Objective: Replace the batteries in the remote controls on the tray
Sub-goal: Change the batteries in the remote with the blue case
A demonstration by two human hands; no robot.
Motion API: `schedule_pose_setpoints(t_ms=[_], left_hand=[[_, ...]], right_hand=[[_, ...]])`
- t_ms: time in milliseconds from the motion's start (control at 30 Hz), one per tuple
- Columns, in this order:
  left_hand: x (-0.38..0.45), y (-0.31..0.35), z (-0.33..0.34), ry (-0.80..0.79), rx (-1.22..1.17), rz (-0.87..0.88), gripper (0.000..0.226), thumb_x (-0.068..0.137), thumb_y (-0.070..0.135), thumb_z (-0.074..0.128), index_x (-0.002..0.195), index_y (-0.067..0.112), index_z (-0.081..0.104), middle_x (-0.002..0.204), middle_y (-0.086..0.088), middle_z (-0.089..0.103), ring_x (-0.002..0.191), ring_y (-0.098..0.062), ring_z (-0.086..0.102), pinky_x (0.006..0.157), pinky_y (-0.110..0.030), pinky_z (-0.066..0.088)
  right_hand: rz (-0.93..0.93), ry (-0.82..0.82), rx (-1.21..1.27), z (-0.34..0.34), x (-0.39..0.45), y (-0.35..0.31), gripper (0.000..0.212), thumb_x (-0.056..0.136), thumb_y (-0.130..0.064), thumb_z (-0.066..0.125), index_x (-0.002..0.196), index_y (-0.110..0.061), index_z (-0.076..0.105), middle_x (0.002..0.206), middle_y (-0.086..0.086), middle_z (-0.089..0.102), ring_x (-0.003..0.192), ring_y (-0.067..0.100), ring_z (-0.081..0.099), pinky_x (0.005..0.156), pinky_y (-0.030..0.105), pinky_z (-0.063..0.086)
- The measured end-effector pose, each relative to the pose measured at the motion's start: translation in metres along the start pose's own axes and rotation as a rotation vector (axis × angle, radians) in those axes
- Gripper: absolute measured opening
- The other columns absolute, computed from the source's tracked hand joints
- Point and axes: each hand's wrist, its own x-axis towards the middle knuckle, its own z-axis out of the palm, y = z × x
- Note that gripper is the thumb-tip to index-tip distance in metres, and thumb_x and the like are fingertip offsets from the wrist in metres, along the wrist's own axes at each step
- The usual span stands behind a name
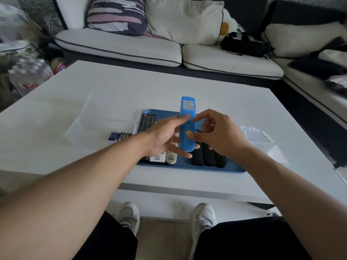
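A blue remote [187, 109] is held upright above the blue tray [187, 168], its back side with a label facing me. My left hand [165, 136] holds it from the left, thumb on its back and fingers underneath. My right hand [217, 134] touches its back cover with thumb and fingertips. On the tray lie a black remote [147, 121] at the far left, two white remotes [165, 158] at the front and three black remotes [208, 156] at the right. Several batteries [120, 136] lie in a clear box [90, 132] left of the tray.
The white table [169, 87] carries an open clear plastic case [262, 141] to the right of the tray. A sofa with cushions [120, 45] stands behind the table. My knees and shoes [203, 216] are below the table's near edge.
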Motion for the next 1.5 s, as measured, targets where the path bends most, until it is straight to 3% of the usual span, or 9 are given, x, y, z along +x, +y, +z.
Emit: schedule_pose_setpoints(t_ms=[400, 567, 700, 867, 1067, 1167, 1267, 1400, 1500], left_hand=[[-0.002, -0.001, 0.006, 0.056, 0.041, 0.049, 0.029, 0.107, 0.025, 0.048, 0.134, 0.017, 0.058, 0.121, -0.019, 0.068, 0.097, -0.041, 0.074, 0.069, -0.056, 0.062], [0.010, 0.005, 0.005, 0.264, -0.042, 0.069, 0.051, 0.107, 0.051, 0.035, 0.119, 0.010, 0.063, 0.080, -0.008, 0.069, 0.069, -0.024, 0.070, 0.086, -0.059, 0.058], [0.015, 0.009, 0.010, 0.290, -0.248, 0.052, 0.039, 0.105, 0.041, 0.048, 0.114, 0.006, 0.063, 0.087, -0.011, 0.062, 0.079, -0.025, 0.066, 0.094, -0.055, 0.056], [0.016, 0.007, 0.003, 0.365, -0.187, 0.025, 0.040, 0.090, 0.022, 0.074, 0.123, 0.003, 0.062, 0.081, -0.008, 0.068, 0.072, -0.020, 0.070, 0.065, -0.034, 0.058], [0.021, 0.002, 0.001, 0.431, -0.273, -0.022, 0.022, 0.101, 0.013, 0.059, 0.117, -0.001, 0.062, 0.086, -0.015, 0.070, 0.075, -0.028, 0.072, 0.072, -0.043, 0.062], [0.020, 0.002, 0.000, 0.421, -0.314, -0.068, 0.027, 0.103, 0.011, 0.056, 0.124, -0.005, 0.058, 0.111, -0.024, 0.069, 0.076, -0.029, 0.073, 0.054, -0.038, 0.062], [0.017, 0.003, 0.000, 0.349, -0.310, -0.086, 0.030, 0.104, 0.016, 0.055, 0.127, -0.003, 0.059, 0.116, -0.025, 0.068, 0.077, -0.030, 0.074, 0.055, -0.035, 0.063], [0.017, -0.002, 0.000, 0.412, -0.108, -0.127, 0.025, 0.107, 0.024, 0.050, 0.112, 0.001, 0.060, 0.108, -0.023, 0.068, 0.087, -0.041, 0.073, 0.075, -0.042, 0.064], [0.023, -0.014, -0.013, 0.525, 0.644, -0.038, 0.021, 0.103, 0.025, 0.050, 0.118, 0.015, 0.061, 0.121, -0.004, 0.064, 0.105, -0.028, 0.066, 0.085, -0.035, 0.054]], right_hand=[[0.020, 0.018, -0.073, -0.002, 0.000, 0.005, 0.041, 0.071, -0.042, 0.088, 0.089, -0.022, 0.057, 0.055, -0.010, 0.047, 0.047, 0.005, 0.040, 0.049, 0.025, 0.042], [0.008, 0.074, -0.054, -0.001, -0.001, 0.002, 0.026, 0.083, -0.045, 0.076, 0.090, -0.026, 0.062, 0.060, -0.007, 0.048, 0.049, 0.008, 0.044, 0.049, 0.023, 0.041], [-0.005, 0.109, -0.025, -0.002, 0.000, 0.001, 0.019, 0.083, -0.043, 0.077, 0.089, -0.030, 0.065, 0.064, -0.008, 0.051, 0.051, 0.008, 0.046, 0.056, 0.031, 0.048], [-0.050, 0.002, -0.038, -0.001, -0.005, 0.000, 0.027, 0.077, -0.043, 0.083, 0.095, -0.035, 0.065, 0.080, -0.011, 0.061, 0.057, 0.005, 0.052, 0.059, 0.033, 0.055], [-0.172, -0.148, -0.238, 0.005, -0.006, 0.005, 0.056, 0.066, -0.035, 0.092, 0.115, -0.039, 0.065, 0.106, -0.019, 0.057, 0.074, 0.006, 0.062, 0.074, 0.034, 0.055], [-0.265, -0.147, -0.354, 0.007, -0.004, 0.008, 0.049, 0.076, -0.029, 0.085, 0.121, -0.036, 0.068, 0.112, -0.021, 0.055, 0.080, 0.004, 0.060, 0.079, 0.035, 0.054], [-0.396, -0.076, -0.435, 0.009, -0.005, 0.007, 0.033, 0.088, -0.030, 0.073, 0.121, -0.031, 0.070, 0.117, -0.017, 0.064, 0.076, 0.010, 0.062, 0.074, 0.038, 0.055], [-0.309, 0.046, -0.472, 0.000, -0.003, -0.001, 0.028, 0.096, -0.038, 0.061, 0.123, -0.038, 0.067, 0.108, -0.020, 0.064, 0.089, 0.002, 0.056, 0.075, 0.025, 0.045], [-0.234, 0.015, -0.528, -0.003, -0.001, 0.005, 0.028, 0.097, -0.041, 0.060, 0.124, -0.043, 0.065, 0.107, -0.020, 0.065, 0.098, 0.008, 0.059, 0.075, 0.027, 0.044]])
